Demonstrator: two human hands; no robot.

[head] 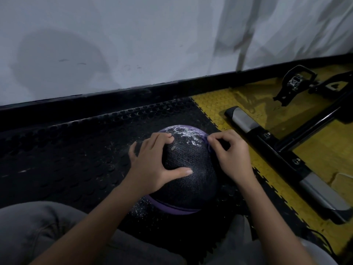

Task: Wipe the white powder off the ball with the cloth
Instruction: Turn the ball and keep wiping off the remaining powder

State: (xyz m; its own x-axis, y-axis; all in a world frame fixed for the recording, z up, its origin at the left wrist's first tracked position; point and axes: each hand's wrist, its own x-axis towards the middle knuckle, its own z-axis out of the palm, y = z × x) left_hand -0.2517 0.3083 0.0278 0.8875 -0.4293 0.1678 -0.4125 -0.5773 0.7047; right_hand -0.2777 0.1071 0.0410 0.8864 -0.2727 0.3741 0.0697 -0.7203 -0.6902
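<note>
Left hand (150,163): spread wide on the ball (187,165), thumb across it and fingertips bent onto its top, holding it.
Right hand (233,153): fingers curled, pinching at the ball's purple right edge; what they hold cannot be told.
Ball: between both hands, on the black mat (66,159).
Powder (187,135): white, just beyond the fingertips.
Frame (286,150): right of the right hand, apart.

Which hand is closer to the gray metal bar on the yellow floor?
Right. The right hand is on the side of the ball facing the bar; the left hand holds its other side, farther away.
</note>
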